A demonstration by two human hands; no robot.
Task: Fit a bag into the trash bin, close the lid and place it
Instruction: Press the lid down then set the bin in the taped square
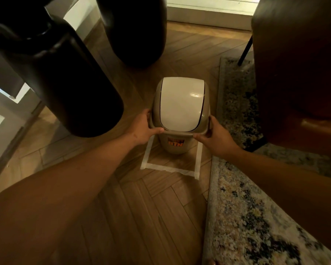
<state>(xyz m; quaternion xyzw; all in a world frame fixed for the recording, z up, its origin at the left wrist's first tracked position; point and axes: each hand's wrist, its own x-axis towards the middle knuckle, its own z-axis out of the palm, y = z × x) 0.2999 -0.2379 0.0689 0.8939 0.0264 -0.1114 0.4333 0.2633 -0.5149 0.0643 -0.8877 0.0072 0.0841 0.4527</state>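
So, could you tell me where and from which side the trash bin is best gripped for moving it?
Grip the trash bin by the rim under its lid, one hand on each side, as the left hand and right hand do now. The swing flap on top would likely tip under pressure, and the body tapers downward, so the projecting rim probably offers the firmest hold.

A wooden herringbone floor (pixel 141 217) carries a square outline of pale tape (pixel 172 169); a mottled grey-blue rug (pixel 246 217) lies along the right; a brown leather chair (pixel 298 73) stands on it; two dark rounded columns (pixel 65 83) rise at upper left.
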